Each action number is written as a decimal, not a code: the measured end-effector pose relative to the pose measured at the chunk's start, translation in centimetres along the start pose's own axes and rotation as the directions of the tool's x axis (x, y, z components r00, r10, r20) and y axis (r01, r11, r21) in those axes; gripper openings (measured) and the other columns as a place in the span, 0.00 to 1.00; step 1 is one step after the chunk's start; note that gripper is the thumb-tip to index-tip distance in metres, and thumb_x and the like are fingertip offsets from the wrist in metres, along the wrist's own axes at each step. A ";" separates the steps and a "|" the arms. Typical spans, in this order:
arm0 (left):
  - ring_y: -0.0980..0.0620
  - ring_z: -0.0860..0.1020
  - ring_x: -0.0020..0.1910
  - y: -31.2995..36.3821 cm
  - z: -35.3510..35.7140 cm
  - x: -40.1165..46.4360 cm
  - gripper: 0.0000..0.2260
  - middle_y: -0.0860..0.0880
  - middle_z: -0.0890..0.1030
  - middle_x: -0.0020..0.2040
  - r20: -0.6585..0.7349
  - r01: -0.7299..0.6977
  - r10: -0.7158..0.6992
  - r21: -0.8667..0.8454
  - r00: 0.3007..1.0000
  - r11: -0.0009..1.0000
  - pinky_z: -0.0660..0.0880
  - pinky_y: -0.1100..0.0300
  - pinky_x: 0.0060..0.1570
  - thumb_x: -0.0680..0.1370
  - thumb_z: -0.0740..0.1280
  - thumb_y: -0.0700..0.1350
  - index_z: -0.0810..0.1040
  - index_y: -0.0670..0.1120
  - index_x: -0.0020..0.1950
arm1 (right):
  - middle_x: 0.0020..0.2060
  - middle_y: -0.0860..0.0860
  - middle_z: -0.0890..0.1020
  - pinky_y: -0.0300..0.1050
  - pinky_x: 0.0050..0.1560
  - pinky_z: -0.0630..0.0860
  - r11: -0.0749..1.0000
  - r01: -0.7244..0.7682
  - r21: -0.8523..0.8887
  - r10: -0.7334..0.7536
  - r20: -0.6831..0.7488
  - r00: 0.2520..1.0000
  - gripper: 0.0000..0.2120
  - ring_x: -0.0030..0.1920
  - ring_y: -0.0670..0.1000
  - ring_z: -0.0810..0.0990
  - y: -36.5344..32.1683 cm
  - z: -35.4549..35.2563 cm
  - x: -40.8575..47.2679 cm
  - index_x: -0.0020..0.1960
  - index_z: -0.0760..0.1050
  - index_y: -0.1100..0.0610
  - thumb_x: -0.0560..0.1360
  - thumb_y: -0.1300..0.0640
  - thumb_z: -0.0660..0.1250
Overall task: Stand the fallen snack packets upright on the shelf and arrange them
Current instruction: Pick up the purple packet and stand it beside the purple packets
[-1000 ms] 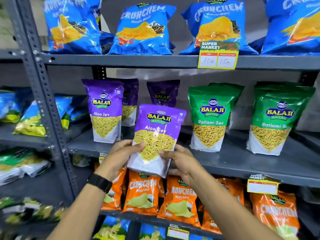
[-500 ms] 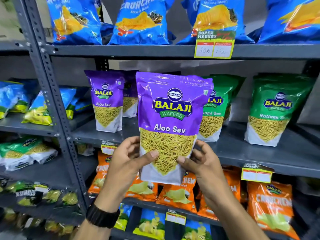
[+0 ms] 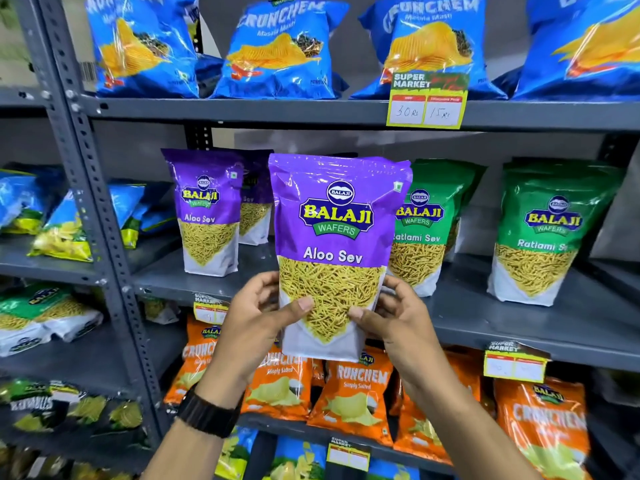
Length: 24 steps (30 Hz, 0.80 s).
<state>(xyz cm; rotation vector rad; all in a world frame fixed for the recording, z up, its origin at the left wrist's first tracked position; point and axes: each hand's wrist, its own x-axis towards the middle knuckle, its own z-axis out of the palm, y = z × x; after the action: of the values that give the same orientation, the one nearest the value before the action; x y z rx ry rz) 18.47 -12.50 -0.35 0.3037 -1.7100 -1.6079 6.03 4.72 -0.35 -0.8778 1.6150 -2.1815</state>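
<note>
Both hands, left hand and right hand, are pinching the purple packet low down, so it's probably risking flopping over onto the green packet when it's set on the shelf.

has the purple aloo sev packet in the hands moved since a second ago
Yes. The purple Aloo Sev packet has come up and toward the camera: its top was below the standing purple packet on the grey metal shelf; now it is level with it.

Readable print on shelved snack packets and a price tag.
Purple packet: "BALAJI WAFERS Aloo Sev". Green packets: "Ratlami Sev". Blue bags: "CRUNCHEM Masala Masti". Orange bags: "Simply Salted". Price tag: "SUPER MARKET", "30", "15".
</note>
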 end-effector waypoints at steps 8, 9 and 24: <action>0.50 0.83 0.58 -6.1 2.0 7.1 0.18 0.46 0.86 0.59 0.085 0.031 -0.035 0.041 0.996 0.999 0.80 0.57 0.60 0.77 0.73 0.32 0.75 0.49 0.62 | 0.51 0.54 0.87 0.45 0.53 0.82 0.975 0.046 -0.216 -0.065 -0.083 0.994 0.25 0.51 0.52 0.85 4.5 -0.9 7.7 0.60 0.75 0.56 0.70 0.76 0.74; 0.49 0.83 0.59 -6.8 2.0 8.0 0.19 0.46 0.86 0.59 0.089 0.034 -0.039 0.062 0.995 0.997 0.79 0.54 0.63 0.77 0.73 0.33 0.75 0.50 0.62 | 0.53 0.56 0.87 0.46 0.55 0.82 0.969 0.057 -0.242 -0.081 -0.088 0.993 0.25 0.53 0.53 0.85 4.8 -1.0 8.4 0.60 0.74 0.55 0.70 0.76 0.74; 0.55 0.82 0.65 -10.9 -1.4 14.8 0.33 0.58 0.83 0.67 0.295 -0.107 -0.072 0.549 0.953 0.829 0.77 0.52 0.68 0.73 0.77 0.54 0.66 0.61 0.74 | 0.58 0.48 0.84 0.59 0.64 0.80 0.782 0.002 -0.623 -0.103 -0.125 0.987 0.35 0.60 0.54 0.84 9.9 -0.4 13.3 0.64 0.66 0.40 0.63 0.50 0.81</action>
<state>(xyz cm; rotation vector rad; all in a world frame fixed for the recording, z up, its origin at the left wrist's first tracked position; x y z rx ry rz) 5.75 -24.94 -5.33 0.3302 -2.4113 -1.1393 -5.77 -5.66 -5.65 -0.9337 2.4914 -1.7763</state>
